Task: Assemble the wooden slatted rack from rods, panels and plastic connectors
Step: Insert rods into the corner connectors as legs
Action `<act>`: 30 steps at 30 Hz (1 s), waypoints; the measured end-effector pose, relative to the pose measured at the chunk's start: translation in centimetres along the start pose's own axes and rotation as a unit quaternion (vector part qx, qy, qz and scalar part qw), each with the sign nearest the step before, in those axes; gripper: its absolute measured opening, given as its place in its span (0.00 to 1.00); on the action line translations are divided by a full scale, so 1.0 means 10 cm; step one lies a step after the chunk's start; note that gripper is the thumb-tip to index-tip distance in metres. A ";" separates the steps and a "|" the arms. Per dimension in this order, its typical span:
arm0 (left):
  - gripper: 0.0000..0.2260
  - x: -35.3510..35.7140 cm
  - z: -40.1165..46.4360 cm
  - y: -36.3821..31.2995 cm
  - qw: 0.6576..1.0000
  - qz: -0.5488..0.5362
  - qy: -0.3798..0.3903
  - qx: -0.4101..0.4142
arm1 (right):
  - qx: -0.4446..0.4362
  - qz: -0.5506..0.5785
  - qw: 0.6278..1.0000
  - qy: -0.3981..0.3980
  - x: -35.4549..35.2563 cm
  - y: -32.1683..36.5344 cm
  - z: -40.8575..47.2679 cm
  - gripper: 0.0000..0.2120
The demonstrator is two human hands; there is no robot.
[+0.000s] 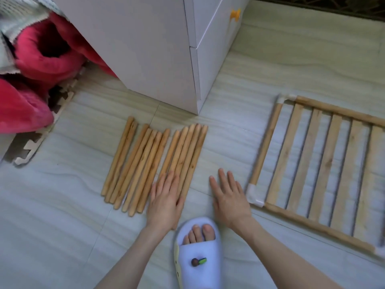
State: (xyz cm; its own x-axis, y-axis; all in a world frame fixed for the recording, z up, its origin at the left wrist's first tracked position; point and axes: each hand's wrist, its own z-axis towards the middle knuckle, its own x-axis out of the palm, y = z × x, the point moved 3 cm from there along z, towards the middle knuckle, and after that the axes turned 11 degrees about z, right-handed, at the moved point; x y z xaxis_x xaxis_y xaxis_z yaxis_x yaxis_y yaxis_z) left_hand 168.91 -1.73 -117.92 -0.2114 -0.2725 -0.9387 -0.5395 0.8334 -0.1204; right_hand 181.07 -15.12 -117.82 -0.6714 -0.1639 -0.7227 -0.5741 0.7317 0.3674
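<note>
Where the view starts, nearest the camera: pale slipper [198, 255] with a small charm, toes showing, planted on the tiled floor [62, 236] between the two forearms. Just beyond, left hand [165, 202] laid flat, fingers straight and close together, palm pressing on the near ends of the rightmost rods [158, 161]; nothing pinched or gripped. Probable purpose: keeping the round rods from rolling and squaring their ends into one row. Right hand [229, 199] likewise flat, fingers slightly spread, over bare floor between the rods and the slatted panel [318, 161], holding nothing; contact with the floor cannot be told. Rods: a dozen or so, light unfinished wood, round in section, tapered or rounded ends, lying side by side in loose groups, nearly parallel, angled up and to the right. Panel to the right, near but apart from the right hand: flat wooden slats set in a frame of round rods, joined at the visible corners by white plastic connectors [255, 193], already one finished sub-assembly by the look of it; far right edge out of frame. Farther back: white cabinet [145, 49] with smooth faces and a yellow knob [235, 15]. Far left: red fleecy blanket [41, 65] heaped over an interlocking foam mat [31, 147].
</note>
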 end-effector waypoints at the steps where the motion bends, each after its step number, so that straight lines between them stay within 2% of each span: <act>1: 0.25 -0.02 0.01 0.02 0.999 -0.035 -0.008 -0.001 | -0.017 0.008 1.000 -0.005 0.01 -0.01 -0.01 0.36; 3: 0.22 -0.09 0.04 0.06 0.992 -0.117 -0.039 -0.019 | -0.025 0.007 0.999 0.022 0.02 -0.06 0.00 0.31; 7: 0.20 -0.24 0.12 0.20 0.967 -0.231 -0.074 -0.081 | -0.014 0.050 0.998 0.039 0.00 -0.04 0.01 0.31; 10: 0.20 -0.29 0.22 0.29 0.944 -0.290 -0.035 -0.156 | -0.009 0.062 0.996 0.057 -0.06 -0.03 0.02 0.30; 13: 0.19 -0.32 0.37 0.31 0.939 -0.301 -0.004 -0.165 | -0.003 0.080 0.995 0.064 -0.12 -0.01 0.03 0.28; 16: 0.18 -0.35 0.52 0.32 0.941 -0.296 0.001 -0.166 | 0.001 0.084 0.994 0.071 -0.12 -0.01 0.02 0.28; 19: 0.18 -0.39 0.60 0.30 0.956 -0.256 0.016 -0.139 | 0.002 0.075 0.994 0.073 -0.11 -0.02 0.02 0.29; 24: 0.22 -0.34 0.52 0.34 0.987 -0.110 0.018 -0.112 | 0.007 0.078 0.994 0.079 -0.10 -0.02 0.03 0.30; 27: 0.25 -0.36 0.41 0.41 0.990 -0.029 -0.033 -0.131 | 0.006 0.075 0.994 0.078 -0.09 -0.02 0.03 0.30; 30: 0.29 -0.38 0.33 0.50 0.981 -0.037 -0.053 -0.182 | 0.005 0.073 0.994 0.077 -0.09 -0.02 0.02 0.30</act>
State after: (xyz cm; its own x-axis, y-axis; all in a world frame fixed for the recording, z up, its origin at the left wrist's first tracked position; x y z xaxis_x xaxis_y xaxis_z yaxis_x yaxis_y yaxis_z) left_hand 169.67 5.08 -116.03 -0.0860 -0.2585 -0.9622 -0.8100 0.5805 -0.0836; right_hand 181.86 -14.98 -117.36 -0.8115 -0.1538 -0.5637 -0.4609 0.7615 0.4558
